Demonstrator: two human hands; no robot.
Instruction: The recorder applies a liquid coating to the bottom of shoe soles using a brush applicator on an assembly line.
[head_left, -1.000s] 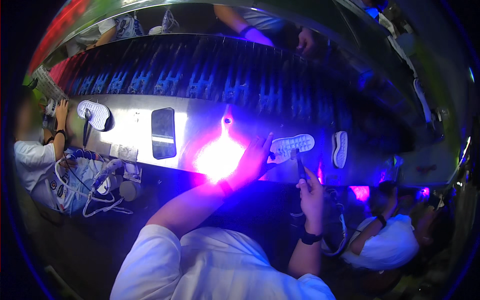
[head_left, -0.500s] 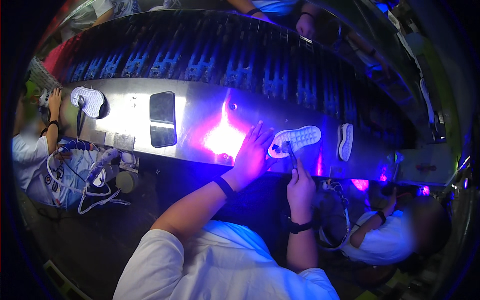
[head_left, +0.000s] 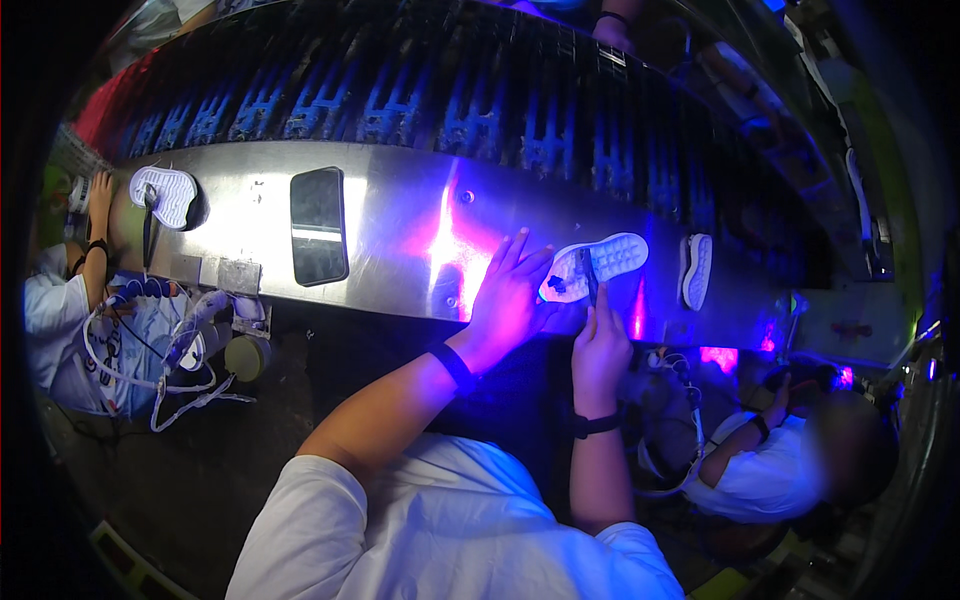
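A white shoe sole [head_left: 622, 252] lies on the metal bench in front of me, its grid-patterned face up and a dark patch near its left end. My left hand [head_left: 505, 298] lies beside that left end with fingers stretched out; its thumb side is at the sole's edge, and whether it presses on it I cannot tell. In my right hand [head_left: 602, 342] is a slim brush [head_left: 590, 275], gripped by its handle from the near side. The brush's head rests over the sole, right of the dark patch.
Another white sole [head_left: 697, 270] stands on edge to the right on the metal bench [head_left: 390, 240]. A dark phone [head_left: 320, 225] lies left. Further left, a co-worker's hand [head_left: 101, 195] is near a sole [head_left: 168, 195] with a brush on it. Dark slatted machinery [head_left: 390, 110] runs behind; another person sits right.
The brush has moved away from me across the sole, off the dark patch. My left hand stays beside the sole. The whole view has shifted slightly.
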